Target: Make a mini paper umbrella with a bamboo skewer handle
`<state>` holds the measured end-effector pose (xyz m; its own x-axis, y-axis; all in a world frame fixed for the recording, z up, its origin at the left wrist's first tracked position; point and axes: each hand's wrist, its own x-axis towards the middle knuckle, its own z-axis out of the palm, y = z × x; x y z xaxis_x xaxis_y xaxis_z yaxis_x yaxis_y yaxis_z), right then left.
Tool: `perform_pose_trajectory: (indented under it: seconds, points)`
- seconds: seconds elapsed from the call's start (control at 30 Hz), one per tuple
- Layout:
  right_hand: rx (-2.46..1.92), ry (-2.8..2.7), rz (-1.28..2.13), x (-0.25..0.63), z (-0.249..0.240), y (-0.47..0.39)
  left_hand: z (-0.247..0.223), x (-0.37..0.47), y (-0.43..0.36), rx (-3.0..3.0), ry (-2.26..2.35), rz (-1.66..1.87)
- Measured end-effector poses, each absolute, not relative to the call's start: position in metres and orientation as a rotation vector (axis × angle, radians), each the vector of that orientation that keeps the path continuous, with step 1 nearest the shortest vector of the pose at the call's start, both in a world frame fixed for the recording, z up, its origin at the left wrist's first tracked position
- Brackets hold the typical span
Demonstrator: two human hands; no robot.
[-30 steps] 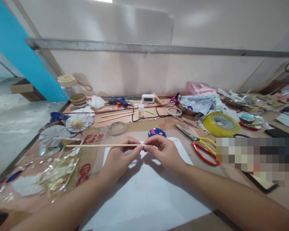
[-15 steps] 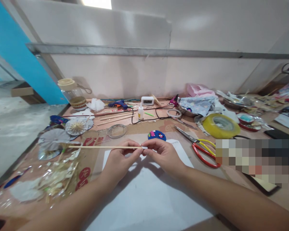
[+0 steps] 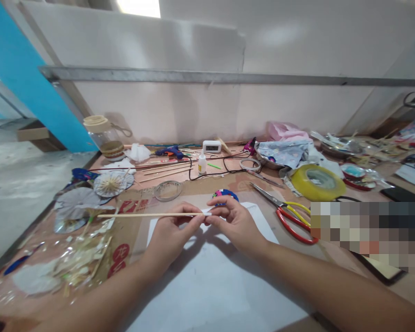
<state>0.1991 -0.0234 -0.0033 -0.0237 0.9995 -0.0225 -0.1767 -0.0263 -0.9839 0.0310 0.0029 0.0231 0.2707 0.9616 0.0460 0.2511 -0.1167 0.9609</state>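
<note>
A thin wooden stick point(image 3: 134, 215) lies level in my left hand point(image 3: 174, 233), pinched close to its right end and pointing left. At that end, the fingertips of my right hand point(image 3: 237, 221) close on a small white strip point(image 3: 208, 213) that touches the stick. What the strip is made of, I cannot tell. Both hands are above a white paper sheet point(image 3: 207, 286). Just behind my right fingers lies a round blue patterned piece point(image 3: 225, 193), partly covered by them.
Red-and-yellow-handled scissors point(image 3: 293, 221) and a yellow tape roll point(image 3: 297, 184) lie to the right. A small glue bottle point(image 3: 202, 163), a blue glue gun point(image 3: 171, 151) and a clear ring point(image 3: 168, 190) are behind. Pleated round pieces point(image 3: 112, 184) and a plastic bag point(image 3: 83, 263) lie left.
My right index finger has lifted and straightened a little, and more of the white strip shows between the hands. The stick stays in my left hand.
</note>
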Motion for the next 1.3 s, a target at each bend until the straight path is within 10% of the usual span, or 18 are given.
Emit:
perform_pose_trajectory:
  seconds: [0.5,1.0,1.3]
  points:
    - [-1.071,-1.211,1.093,0.200,-0.003,-0.022,0.013,0.027,0.009,1.746,1.054,0.877]
    - [-1.203,-1.355,0.932,0.204,-0.004,-0.020,0.022,0.010,0.003,3.200,0.895,1.107]
    - [-1.208,-1.474,0.791,0.203,-0.006,-0.025,0.003,0.003,0.013,2.896,0.838,1.025]
